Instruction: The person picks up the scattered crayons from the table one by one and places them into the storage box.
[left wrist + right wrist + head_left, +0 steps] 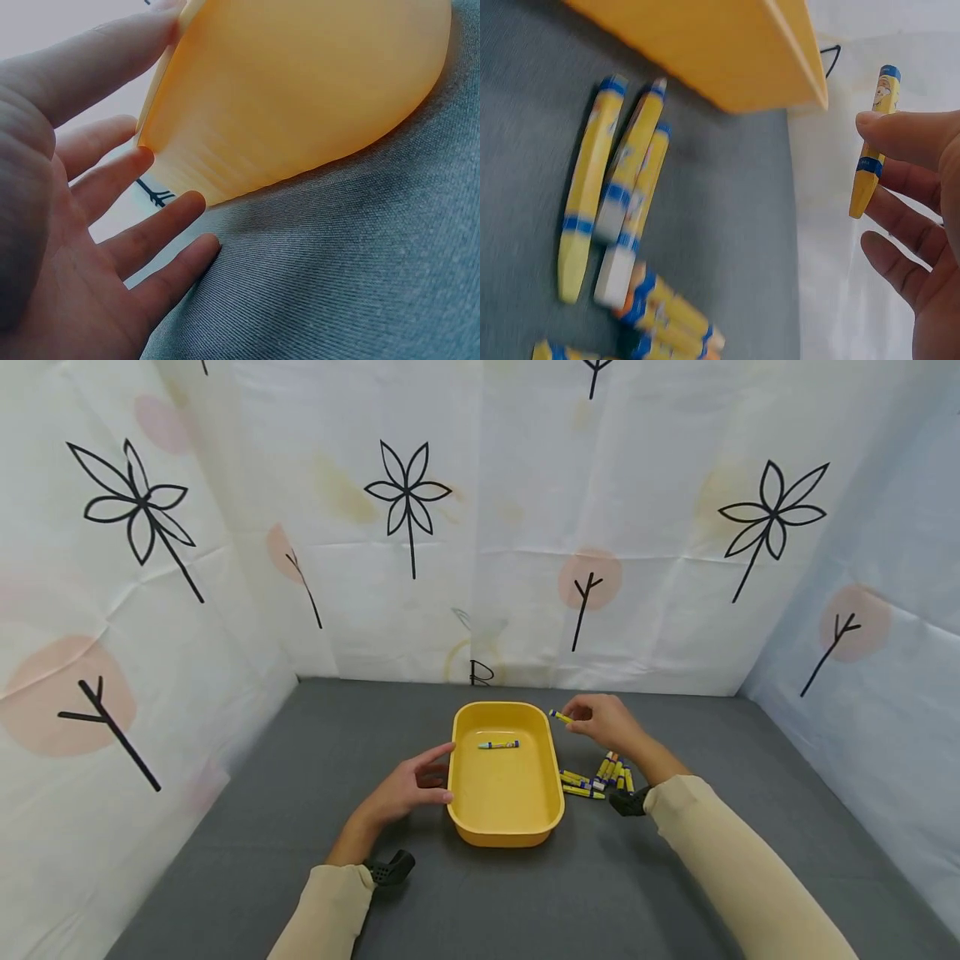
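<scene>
My right hand (pixel 611 722) pinches a yellow-wrapped crayon (pixel 886 94) with blue bands and a yellow-orange tip between thumb and fingers. It is raised just off the right far corner of a yellow plastic tray (pixel 502 789). Inside the tray lies one crayon (pixel 498 745) with a pale blue tip. At the tray's left side is my left hand (pixel 405 789), its fingers spread and fairly straight. In the left wrist view its thumb meets the rim and the fingertips reach the outer wall (pixel 300 82).
Several crayons (pixel 583 792) lie in a loose pile on the grey cloth-covered table (pixel 450 902), close to the tray's right wall. Their tips include white, orange and yellow ones in the right wrist view. A white patterned cloth backdrop (pixel 510 527) rises behind and at both sides.
</scene>
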`<state>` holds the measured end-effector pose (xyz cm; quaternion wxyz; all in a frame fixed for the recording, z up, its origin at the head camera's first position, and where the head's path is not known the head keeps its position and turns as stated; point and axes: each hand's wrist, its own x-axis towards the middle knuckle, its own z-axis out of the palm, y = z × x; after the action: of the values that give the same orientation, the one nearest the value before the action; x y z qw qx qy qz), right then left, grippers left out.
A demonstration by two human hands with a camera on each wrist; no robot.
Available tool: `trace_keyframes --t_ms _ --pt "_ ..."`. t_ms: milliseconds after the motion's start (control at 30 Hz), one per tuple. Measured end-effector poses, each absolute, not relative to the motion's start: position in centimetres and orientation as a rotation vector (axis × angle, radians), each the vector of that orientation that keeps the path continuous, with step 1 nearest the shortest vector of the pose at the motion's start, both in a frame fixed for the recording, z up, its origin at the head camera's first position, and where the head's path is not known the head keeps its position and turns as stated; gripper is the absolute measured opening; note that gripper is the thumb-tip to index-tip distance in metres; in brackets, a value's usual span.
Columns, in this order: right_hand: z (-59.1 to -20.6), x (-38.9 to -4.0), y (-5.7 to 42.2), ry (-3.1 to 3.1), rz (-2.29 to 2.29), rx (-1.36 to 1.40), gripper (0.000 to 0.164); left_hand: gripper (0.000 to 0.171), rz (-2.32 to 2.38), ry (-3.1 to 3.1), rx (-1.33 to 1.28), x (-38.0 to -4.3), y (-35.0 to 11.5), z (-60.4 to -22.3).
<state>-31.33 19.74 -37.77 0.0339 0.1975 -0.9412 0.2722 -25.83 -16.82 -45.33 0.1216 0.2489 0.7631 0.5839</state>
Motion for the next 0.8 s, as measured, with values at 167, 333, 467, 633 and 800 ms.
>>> trace_keyframes --t_ms 167,333,467,633,800 --pt "-37.2 -31.7 18.1 -2.888 0.861 0.642 0.018 0.077 1.709 2.213 0.745 -26.0 -16.8 -45.3" --pt "-36.8 -32.2 16.3 -2.902 0.875 0.672 0.018 0.076 1.707 2.219 0.755 -26.2 -16.9 -45.6" --pt "-36.4 -32.5 14.7 -2.924 0.871 0.68 0.019 0.076 1.699 2.229 0.756 -26.2 -17.0 -45.7" --pt "-36.4 -32.8 12.9 -2.947 0.836 0.708 0.018 0.077 1.689 2.231 0.738 -26.1 -17.0 -45.4" --pt "-37.2 -33.2 11.5 -2.998 0.753 0.719 0.017 0.078 1.696 2.223 0.731 -26.2 -16.9 -45.4"
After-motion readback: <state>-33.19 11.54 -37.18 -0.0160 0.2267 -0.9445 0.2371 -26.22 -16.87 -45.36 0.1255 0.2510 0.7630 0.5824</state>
